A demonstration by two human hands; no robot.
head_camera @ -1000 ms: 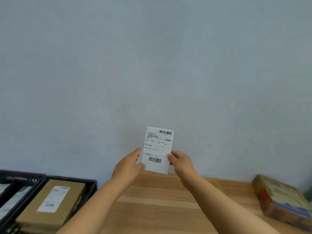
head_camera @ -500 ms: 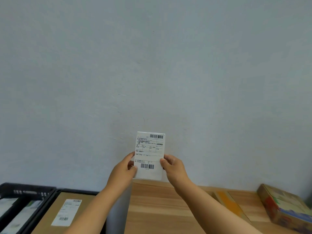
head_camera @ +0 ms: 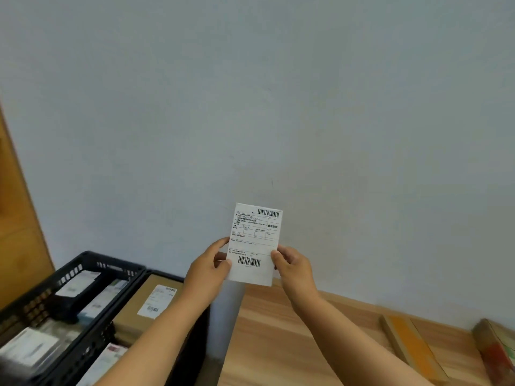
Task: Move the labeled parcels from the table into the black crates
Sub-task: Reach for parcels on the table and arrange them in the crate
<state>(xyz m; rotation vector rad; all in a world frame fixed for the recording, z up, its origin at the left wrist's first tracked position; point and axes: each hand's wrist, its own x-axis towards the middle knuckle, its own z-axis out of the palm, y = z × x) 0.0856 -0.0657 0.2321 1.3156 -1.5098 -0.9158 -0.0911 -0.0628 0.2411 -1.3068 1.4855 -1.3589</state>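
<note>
Both hands hold one white shipping label (head_camera: 255, 243) upright in the air in front of the pale wall (head_camera: 250, 93). The left hand (head_camera: 207, 270) pinches the label's lower left edge, thumb on the printed face and fingers behind. The right hand (head_camera: 292, 264) pinches the lower right edge the same way, thumb on the front.

The label carries a barcode at its top right corner and a second barcode low in the middle, with ruled boxes of small black print between. A few larger Chinese characters sit at its right edge; the rest of the print is too small to read.

Below the label lies the wooden table (head_camera: 278, 344), its far edge against the wall. Down and to the left of the label stand two black crates side by side. The nearer black crate (head_camera: 195, 330) holds a brown cardboard parcel (head_camera: 139, 305) lying flat, with a white barcode label on its top face. The farther black crate (head_camera: 83, 266), further left of the label, holds several labeled parcels (head_camera: 92, 296), blurred. Down and to the right of the label, on the table, lies a flat tan and orange parcel (head_camera: 412, 346), and beyond it at the picture's edge a colourful printed box (head_camera: 496, 349), only partly in view.
</note>
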